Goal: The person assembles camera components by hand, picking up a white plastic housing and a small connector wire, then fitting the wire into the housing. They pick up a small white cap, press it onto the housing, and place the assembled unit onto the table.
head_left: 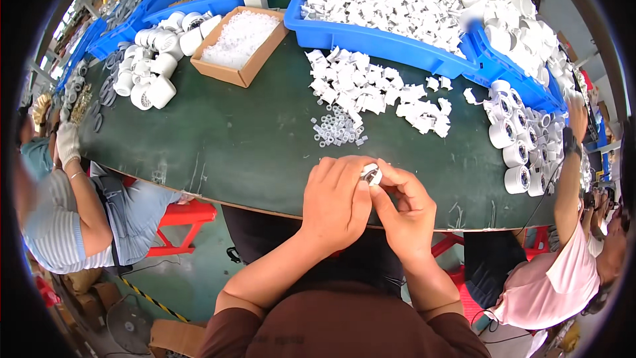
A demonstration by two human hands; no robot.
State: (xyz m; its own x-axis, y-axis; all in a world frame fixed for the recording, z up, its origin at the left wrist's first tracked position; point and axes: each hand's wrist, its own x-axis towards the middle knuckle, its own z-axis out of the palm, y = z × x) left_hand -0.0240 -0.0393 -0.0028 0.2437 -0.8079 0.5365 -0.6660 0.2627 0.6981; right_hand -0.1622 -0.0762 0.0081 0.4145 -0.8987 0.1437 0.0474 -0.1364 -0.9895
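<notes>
Both my hands meet over the near edge of the green table. My left hand (336, 195) is closed around a small white plastic part (371, 174) with a dark spot at its middle. From the other side, my right hand (405, 209) pinches the same part with thumb and forefinger. Most of the part is hidden by my fingers. Just beyond my hands lies a small heap of grey translucent rings (338, 127). Behind it spreads a loose pile of white plastic clips (361, 83).
A blue bin (391, 46) full of white pieces stands at the back. Left of it sits a cardboard box (245, 78) of clear bits, beside white cylindrical housings (159, 91). More white housings (515, 154) are lined up right. Co-workers sit on both sides.
</notes>
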